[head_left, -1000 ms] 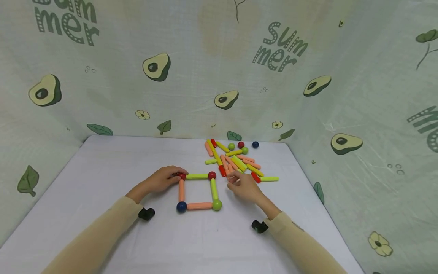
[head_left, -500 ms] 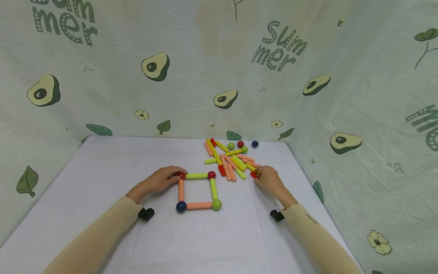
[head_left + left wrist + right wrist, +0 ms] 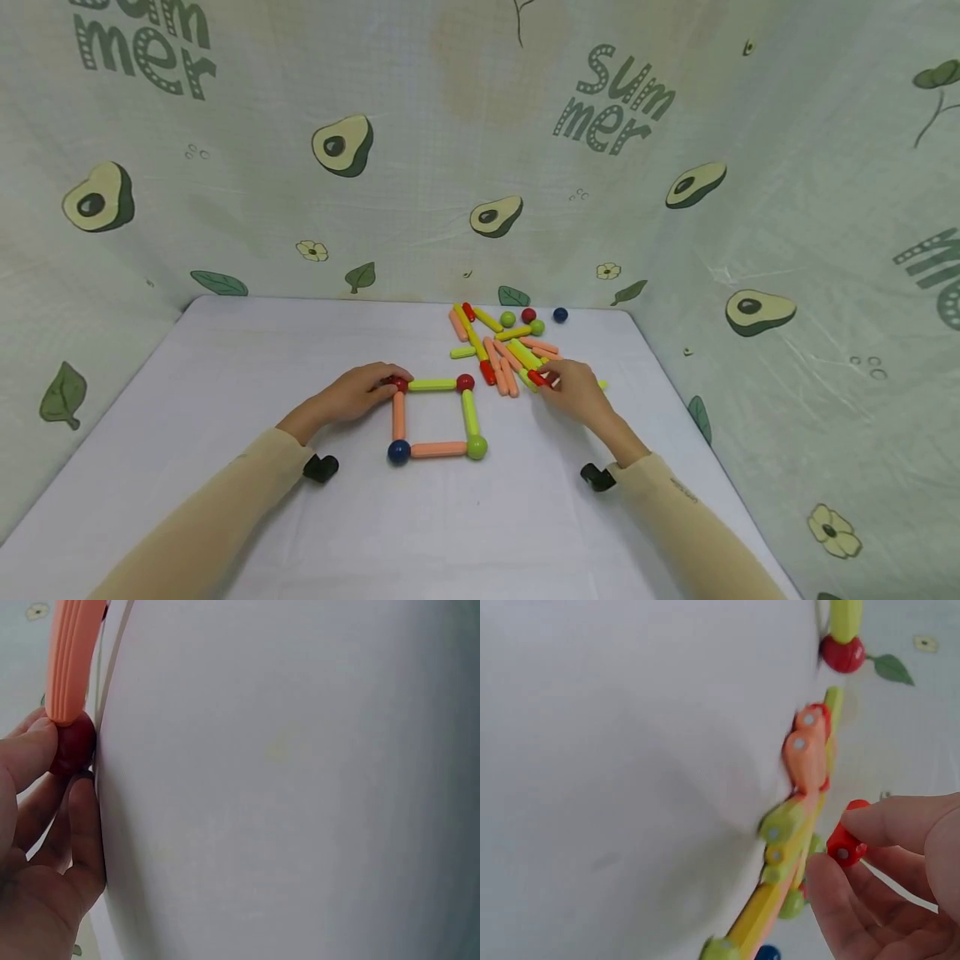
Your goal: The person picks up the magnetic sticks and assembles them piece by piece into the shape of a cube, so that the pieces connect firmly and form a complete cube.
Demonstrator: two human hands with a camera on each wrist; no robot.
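My left hand (image 3: 358, 393) holds the red ball (image 3: 75, 746) at the far left corner of a square of sticks and balls. An orange stick (image 3: 69, 667) runs from that ball to a dark blue ball (image 3: 399, 452). Another orange stick (image 3: 438, 450), a lime ball (image 3: 476, 447), two lime sticks and a second red ball (image 3: 465, 382) form the other sides. With thumb and fingers, my right hand (image 3: 579, 393) pinches a short red stick (image 3: 846, 847) at the near right of the loose pile, partly covering the sticks behind.
Loose orange, yellow, lime and red sticks (image 3: 492, 360) lie in a pile at the back right. Behind them sit lime balls (image 3: 507, 319), a red ball (image 3: 528, 316) and a dark blue ball (image 3: 560, 315). A printed cloth (image 3: 420, 208) hangs along the back of the white table (image 3: 450, 533).
My right hand went right to the pile's near right edge, took hold of the short red stick and brought it slightly back left. The left hand and the square stayed in place.
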